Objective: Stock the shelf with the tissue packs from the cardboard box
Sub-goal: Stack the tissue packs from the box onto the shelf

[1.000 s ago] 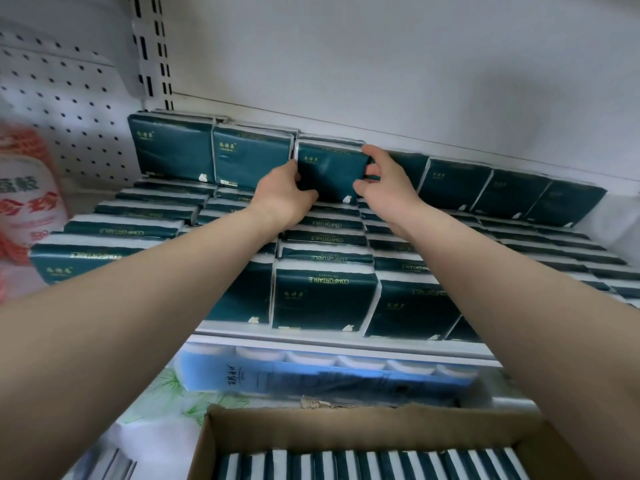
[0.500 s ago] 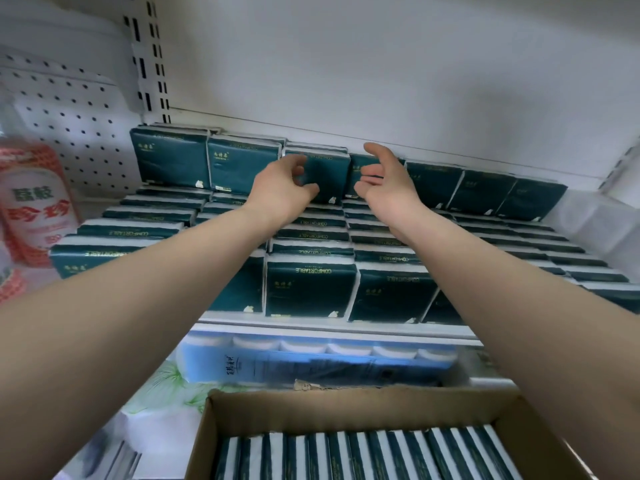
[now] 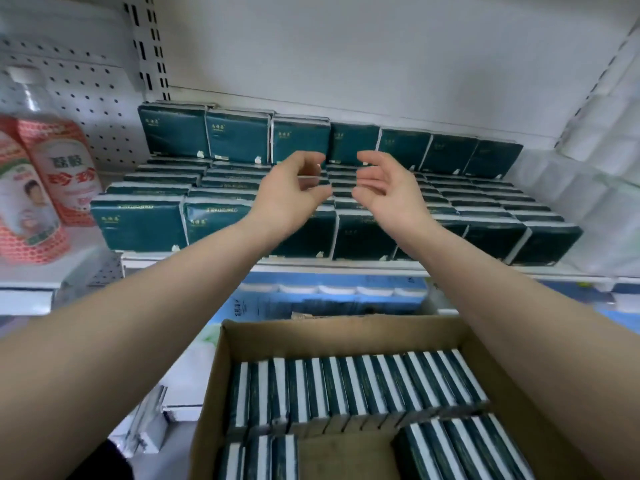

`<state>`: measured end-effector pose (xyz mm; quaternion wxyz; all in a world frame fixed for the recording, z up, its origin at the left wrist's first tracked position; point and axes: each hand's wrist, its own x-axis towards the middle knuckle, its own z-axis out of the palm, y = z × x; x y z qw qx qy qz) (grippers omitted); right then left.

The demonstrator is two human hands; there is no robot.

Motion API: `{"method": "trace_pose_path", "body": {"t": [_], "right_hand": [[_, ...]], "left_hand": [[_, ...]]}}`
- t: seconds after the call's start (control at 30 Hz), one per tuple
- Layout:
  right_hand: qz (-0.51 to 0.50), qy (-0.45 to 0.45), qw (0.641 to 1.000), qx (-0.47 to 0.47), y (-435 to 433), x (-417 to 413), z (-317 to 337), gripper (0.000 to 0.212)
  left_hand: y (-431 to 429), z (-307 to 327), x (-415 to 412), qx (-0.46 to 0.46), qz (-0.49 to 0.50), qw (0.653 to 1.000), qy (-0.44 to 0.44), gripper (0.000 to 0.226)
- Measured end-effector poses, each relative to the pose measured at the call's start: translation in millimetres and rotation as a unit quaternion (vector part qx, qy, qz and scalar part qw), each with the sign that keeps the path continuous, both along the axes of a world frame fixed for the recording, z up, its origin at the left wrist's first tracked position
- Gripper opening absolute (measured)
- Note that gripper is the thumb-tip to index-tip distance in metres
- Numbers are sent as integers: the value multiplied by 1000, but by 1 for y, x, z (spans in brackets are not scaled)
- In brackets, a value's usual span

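Dark green tissue packs (image 3: 239, 140) fill the white shelf (image 3: 346, 268) in rows, with an upright row along the back wall. My left hand (image 3: 294, 192) and my right hand (image 3: 384, 188) hover above the middle rows, palms facing each other. Their fingers are loosely curled and hold nothing. Below them stands the open cardboard box (image 3: 311, 330), with several green and white packs (image 3: 346, 386) on edge inside it.
Red and white bottles (image 3: 59, 168) stand on the shelf to the left. White wrapped paper rolls (image 3: 595, 168) fill the right side. Blue tissue bundles (image 3: 329, 299) lie on the lower shelf behind the box. A pegboard wall is at back left.
Both hands let go of the upright pack at the back row and drew back toward me, empty. The view tilted down, showing more of the box.
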<state>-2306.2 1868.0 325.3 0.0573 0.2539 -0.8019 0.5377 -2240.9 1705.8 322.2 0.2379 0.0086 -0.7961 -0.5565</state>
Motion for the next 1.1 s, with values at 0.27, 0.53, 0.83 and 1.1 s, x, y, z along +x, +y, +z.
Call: {"method": "trace_pose_path", "body": {"t": [0.27, 0.53, 0.83, 1.1], "right_hand": [[18, -32, 999, -18, 35, 67, -60, 41], [19, -166, 986, -7, 61, 132, -152, 38], [42, -303, 929, 207, 58, 177, -217, 39], [99, -379, 839, 378, 38, 191, -243, 39]], "left_hand": [[24, -55, 69, -1, -43, 997, -57, 42], [39, -144, 123, -45, -67, 979, -185, 41], [35, -228, 154, -160, -130, 909, -363, 44], [24, -247, 159, -333, -145, 857, -366, 39]]}}
